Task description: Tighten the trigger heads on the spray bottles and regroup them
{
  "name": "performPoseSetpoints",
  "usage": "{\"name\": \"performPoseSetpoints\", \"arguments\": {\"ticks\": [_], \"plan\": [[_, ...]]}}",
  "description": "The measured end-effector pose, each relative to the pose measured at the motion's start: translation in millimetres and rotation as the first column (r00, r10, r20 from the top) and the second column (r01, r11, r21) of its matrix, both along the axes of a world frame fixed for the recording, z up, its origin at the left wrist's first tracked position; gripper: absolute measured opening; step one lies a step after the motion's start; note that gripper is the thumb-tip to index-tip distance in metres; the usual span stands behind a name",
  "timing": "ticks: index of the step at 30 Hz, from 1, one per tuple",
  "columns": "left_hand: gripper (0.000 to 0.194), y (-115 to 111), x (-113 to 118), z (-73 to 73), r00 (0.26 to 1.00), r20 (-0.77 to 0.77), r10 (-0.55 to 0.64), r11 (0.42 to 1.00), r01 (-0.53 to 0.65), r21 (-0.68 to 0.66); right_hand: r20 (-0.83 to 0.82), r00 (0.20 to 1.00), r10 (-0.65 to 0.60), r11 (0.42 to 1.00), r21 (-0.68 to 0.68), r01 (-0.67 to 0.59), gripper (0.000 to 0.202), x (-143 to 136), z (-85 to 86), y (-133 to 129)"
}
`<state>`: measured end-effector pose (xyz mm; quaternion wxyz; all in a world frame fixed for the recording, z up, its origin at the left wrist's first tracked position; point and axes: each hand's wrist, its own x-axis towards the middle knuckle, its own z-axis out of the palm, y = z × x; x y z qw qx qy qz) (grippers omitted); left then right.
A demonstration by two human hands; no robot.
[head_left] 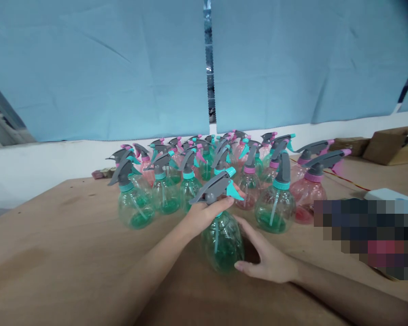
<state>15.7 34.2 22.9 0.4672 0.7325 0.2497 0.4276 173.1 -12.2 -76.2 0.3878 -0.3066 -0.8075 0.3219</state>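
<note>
Just in front of the clustered bottles (221, 158), left hand (207, 215) grips the green spray bottle (223, 244) under its trigger head (213, 188), likely for control, while right hand (272, 261) curves open by its lower side, presumably to steady it, contact unclear

Forearms (158, 260) angle inward, left hand (204, 215) curled, right hand (271, 262) cupped open lower.

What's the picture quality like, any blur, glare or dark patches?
Head view: the brown wooden tabletop looks soft toward the bottom edge; head view: small pale highlights show on the round, green-tinted clear plastic spray bottle in the left hand; head view: the top right corner is dark, and coarse pixel blocks hide part of the right side.
</note>
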Motion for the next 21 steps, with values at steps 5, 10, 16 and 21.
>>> {"name": "performPoseSetpoints", "arguments": {"ticks": [5,10,16,21], "plan": [[0.01,3.5,-2.4,-5.4,0.991,-0.046,0.128,0.992,-0.128,0.015,-0.01,1.0,0.006,1.0,-0.001,-0.006,0.076,0.4,-1.7,0.3],[0.009,4.3,-3.0,-3.8,0.999,-0.036,0.016,0.999,-0.015,0.042,-0.025,1.0,0.017,0.999,-0.031,-0.018,0.076,0.9,-2.2,1.1],[0.007,3.1,-3.7,-7.1,0.991,-0.025,0.128,0.99,-0.129,-0.052,-0.075,0.996,0.047,0.998,-0.041,-0.051,0.073,0.2,-2.9,1.4],[0.009,4.0,-4.0,-6.9,0.995,-0.049,0.086,0.994,-0.089,-0.06,-0.077,0.995,0.057,0.997,-0.056,-0.061,0.074,0.2,-2.0,2.0]]}}
